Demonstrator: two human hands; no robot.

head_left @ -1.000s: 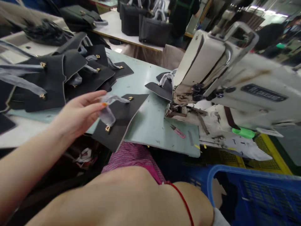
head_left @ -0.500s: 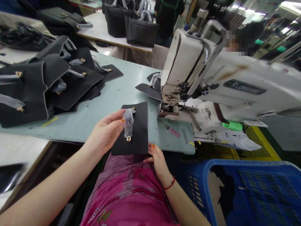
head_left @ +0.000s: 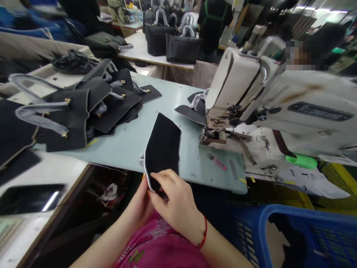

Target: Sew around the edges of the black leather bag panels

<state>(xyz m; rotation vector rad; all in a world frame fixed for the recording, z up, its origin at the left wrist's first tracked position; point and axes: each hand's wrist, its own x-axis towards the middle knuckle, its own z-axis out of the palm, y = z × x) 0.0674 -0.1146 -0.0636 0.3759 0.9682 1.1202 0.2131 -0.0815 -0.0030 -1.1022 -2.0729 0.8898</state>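
Note:
A black leather panel with a pale edge stands tilted up at the near edge of the pale green table, plain side toward me. My right hand grips its lower edge with curled fingers. Beneath the right one, my left hand also holds the panel's bottom; its fingers are mostly hidden. To the right stands the white sewing machine, with another black piece lying beside its needle.
A heap of black panels with gold hardware and wrapped handles covers the table's left. Pink thread snips lie near the machine. A blue plastic crate sits at lower right. Finished black bags and a person stand behind.
The panel has been turned over and raised; its gold ring and wrapped strap now face away. Both hands have come together at its bottom edge, nearer my lap.

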